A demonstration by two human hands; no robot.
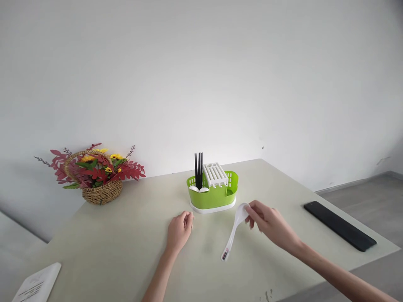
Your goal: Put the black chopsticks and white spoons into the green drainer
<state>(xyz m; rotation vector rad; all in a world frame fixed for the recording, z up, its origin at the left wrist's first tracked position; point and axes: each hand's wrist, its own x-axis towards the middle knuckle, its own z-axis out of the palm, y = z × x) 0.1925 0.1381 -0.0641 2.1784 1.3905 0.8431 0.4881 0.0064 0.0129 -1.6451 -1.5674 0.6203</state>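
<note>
A white spoon (234, 228) hangs bowl-up, pinched by the right hand (267, 222) just before the green cutlery caddy (214, 195); the left hand (179, 230) rests loosely curled, empty, on the surface (126, 251). A steady pinch at the bowl seems wise.

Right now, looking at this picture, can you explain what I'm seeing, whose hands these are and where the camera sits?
There is no machine here: one person wears a camera on the head, looking forward and down at their own two bare hands. The right hand holds a white spoon by its bowl end, handle angled down toward the table. The left hand rests loosely curled on the table, holding nothing. Behind them stands a green cutlery holder with black chopsticks upright in it. Further off are a flower basket, a black flat object and a paper.
</note>
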